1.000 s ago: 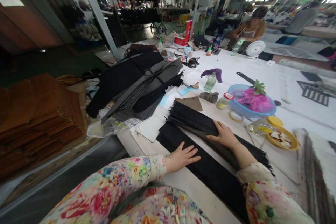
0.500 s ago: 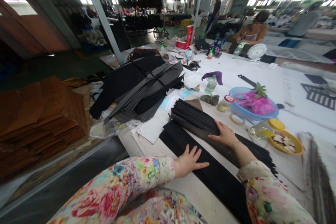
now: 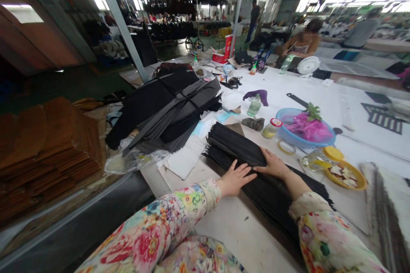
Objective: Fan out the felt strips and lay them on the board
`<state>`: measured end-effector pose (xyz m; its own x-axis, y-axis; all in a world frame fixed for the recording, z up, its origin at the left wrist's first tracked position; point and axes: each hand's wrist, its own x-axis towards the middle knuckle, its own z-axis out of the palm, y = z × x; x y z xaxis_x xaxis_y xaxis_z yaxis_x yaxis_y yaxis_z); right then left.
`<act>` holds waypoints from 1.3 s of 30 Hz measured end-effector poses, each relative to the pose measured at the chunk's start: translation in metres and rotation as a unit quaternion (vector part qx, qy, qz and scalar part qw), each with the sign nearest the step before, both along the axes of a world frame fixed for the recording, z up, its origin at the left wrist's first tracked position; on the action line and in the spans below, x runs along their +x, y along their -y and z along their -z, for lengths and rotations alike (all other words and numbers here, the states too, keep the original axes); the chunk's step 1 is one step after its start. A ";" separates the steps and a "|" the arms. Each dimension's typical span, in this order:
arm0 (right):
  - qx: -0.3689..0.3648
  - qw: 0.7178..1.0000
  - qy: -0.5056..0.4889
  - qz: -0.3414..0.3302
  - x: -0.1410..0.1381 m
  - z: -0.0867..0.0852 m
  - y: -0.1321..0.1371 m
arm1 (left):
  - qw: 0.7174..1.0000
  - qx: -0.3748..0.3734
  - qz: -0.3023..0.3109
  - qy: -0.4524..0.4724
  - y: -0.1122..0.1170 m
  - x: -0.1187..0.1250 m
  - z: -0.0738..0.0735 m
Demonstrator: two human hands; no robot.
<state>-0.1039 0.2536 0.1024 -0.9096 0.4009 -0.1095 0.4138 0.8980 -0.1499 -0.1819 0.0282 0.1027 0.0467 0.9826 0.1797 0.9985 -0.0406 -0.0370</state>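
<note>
Resting left hand [image 3: 235, 179], loosely splayed, on near black stack [image 3: 267, 200]. Laying right hand [image 3: 273, 165], spread too, across far black stack [image 3: 233, 140], set alongside near one on table [image 3: 233, 224], between white papers [image 3: 187, 160] and yellow bowl [image 3: 362, 182].

The left arm [image 3: 160, 217] comes in from the lower left in a flowered sleeve, its cuff [image 3: 211, 194] ending at the wrist. The left hand [image 3: 235, 179] is palm down, fingers spread, thumb pointing toward the other hand. The right arm [image 3: 329, 230] reaches up and leftward from the lower right, its cuff pushed back so that the forearm [image 3: 297, 185] shows bare. The right hand [image 3: 272, 164] is also palm down, fingers slightly bent. The two thumbs lie close together.
</note>
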 end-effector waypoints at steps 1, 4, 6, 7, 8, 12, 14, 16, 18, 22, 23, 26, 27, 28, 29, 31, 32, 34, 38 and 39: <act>0.001 1.000 0.004 -0.001 0.000 0.000 -0.001 | 1.000 0.000 0.009 -0.003 -0.001 -0.002 0.001; -0.004 1.000 0.015 0.000 0.000 0.000 -0.004 | 0.999 0.004 0.040 -0.020 -0.006 -0.011 -0.002; -0.012 1.000 0.021 0.002 0.000 -0.002 -0.003 | 0.998 0.004 0.048 -0.029 -0.012 -0.017 -0.005; -0.014 1.000 0.023 0.002 0.000 -0.003 -0.001 | 0.998 0.003 0.046 -0.032 -0.015 -0.019 -0.007; -0.014 1.000 0.024 0.002 0.001 -0.004 0.001 | 0.999 0.002 0.043 -0.034 -0.016 -0.021 -0.007; -0.014 1.000 0.013 -0.002 0.013 -0.002 0.018 | 0.999 -0.002 0.030 -0.044 -0.008 -0.013 -0.003; -0.018 1.000 0.000 -0.008 0.023 0.000 0.029 | 0.999 0.001 0.026 -0.042 0.004 -0.005 0.001; -0.020 1.000 -0.016 -0.017 0.033 0.002 0.042 | 0.999 0.007 0.019 -0.032 0.019 0.003 0.003; -0.025 0.999 -0.028 -0.029 0.042 0.001 0.059 | 1.000 0.007 0.018 -0.017 0.034 0.007 0.001; -0.046 0.996 -0.056 -0.047 0.060 0.001 0.104 | 0.999 -0.025 0.046 0.007 0.069 0.008 -0.012; -0.053 0.995 -0.065 -0.049 0.066 0.004 0.116 | 0.998 -0.035 0.058 0.014 0.081 0.009 -0.015; -0.081 0.992 -0.089 -0.048 0.085 0.018 0.151 | 0.993 -0.058 0.089 0.043 0.117 0.009 -0.020; -0.088 0.991 -0.095 -0.045 0.092 0.024 0.160 | 0.993 -0.060 0.089 0.053 0.128 0.008 -0.019; -0.094 0.990 -0.100 -0.040 0.098 0.028 0.168 | 0.993 -0.060 0.081 0.059 0.137 0.007 -0.017; -0.098 0.989 -0.103 -0.033 0.102 0.031 0.173 | 0.994 -0.060 0.067 0.061 0.144 0.006 -0.014; -0.113 0.989 -0.098 -0.014 0.106 0.030 0.177 | 0.996 -0.064 0.036 0.059 0.149 0.003 -0.007; -0.126 0.988 -0.087 -0.003 0.105 0.026 0.175 | 0.996 -0.070 0.027 0.057 0.148 0.002 -0.005; -0.161 0.986 -0.042 0.015 0.097 0.012 0.166 | 0.995 -0.079 0.027 0.056 0.144 0.000 -0.002; -0.225 0.973 0.038 0.006 0.056 -0.013 0.146 | 0.995 -0.077 0.039 0.054 0.141 0.001 -0.004; -0.248 0.968 0.032 -0.007 0.042 -0.014 0.144 | 0.995 -0.075 0.042 0.050 0.143 0.000 -0.004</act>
